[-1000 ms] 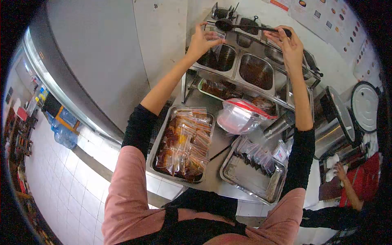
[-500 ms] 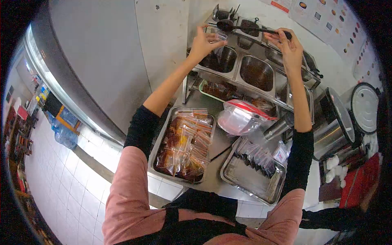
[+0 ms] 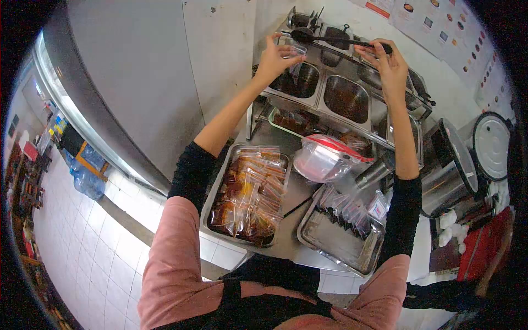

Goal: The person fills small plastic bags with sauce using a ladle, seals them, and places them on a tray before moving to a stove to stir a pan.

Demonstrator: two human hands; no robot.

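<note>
My left hand (image 3: 273,57) grips a small clear plastic bag (image 3: 296,67) by its opened mouth, over the back-left metal pan (image 3: 301,87) of dark sauce. In my right hand (image 3: 388,60) is the handle of a black ladle (image 3: 336,39), held nearly level. The ladle's bowl (image 3: 301,36) is tipped, just above the bag and my left fingers; what it holds I cannot make out. A second pan (image 3: 345,104) with brown sauce sits between and below my hands.
A metal tray (image 3: 204,217) of filled bags stands front left. Another tray (image 3: 335,245) holds several dark-filled bags. Between them and the pans lies a red-edged plastic pack (image 3: 324,159). Right are a large steel pot (image 3: 448,184) and another person's dark sleeve (image 3: 445,296).
The ladle's bowl has turned and tilted over the bag, showing a narrower outline. Both hands stay almost in place.
</note>
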